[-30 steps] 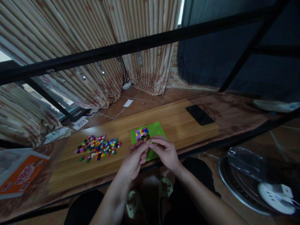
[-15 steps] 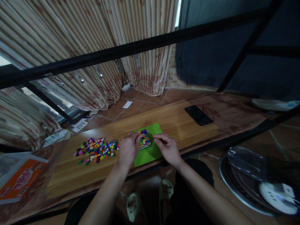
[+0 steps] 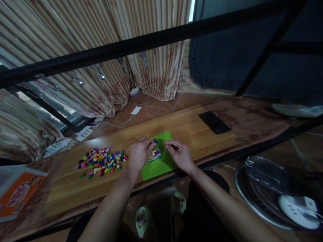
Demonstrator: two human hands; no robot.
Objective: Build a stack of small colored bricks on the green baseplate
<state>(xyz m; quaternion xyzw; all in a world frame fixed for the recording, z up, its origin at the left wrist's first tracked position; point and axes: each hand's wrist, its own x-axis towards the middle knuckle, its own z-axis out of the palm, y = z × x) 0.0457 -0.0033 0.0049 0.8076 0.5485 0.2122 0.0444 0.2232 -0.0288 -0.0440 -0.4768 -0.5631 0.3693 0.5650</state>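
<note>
A green studded baseplate (image 3: 161,167) lies on the wooden board in front of me. On it stands a low block of many-coloured toy bricks (image 3: 155,151), partly covered by my left hand (image 3: 140,153). That hand is closed, thumb and fingers pinched together over the block's left side; whatever is between them is hidden. My right hand (image 3: 179,154) hovers over the plate's right part, just apart from the block. Its thumb and forefinger are pressed together, and anything in the pinch is too small to make out. Left of my left hand spreads a pile of loose small bricks (image 3: 104,161).
A black phone (image 3: 214,122) lies on the right of the wooden board (image 3: 188,124). At far left is a plastic tub with an orange label (image 3: 21,193). A black metal bar (image 3: 106,52) crosses ahead. A white power strip (image 3: 297,211) sits at lower right.
My left hand has shifted slightly over the brick block, covering more of its top. My right hand stays pinched near the same spot. The whole view has tilted a little.
</note>
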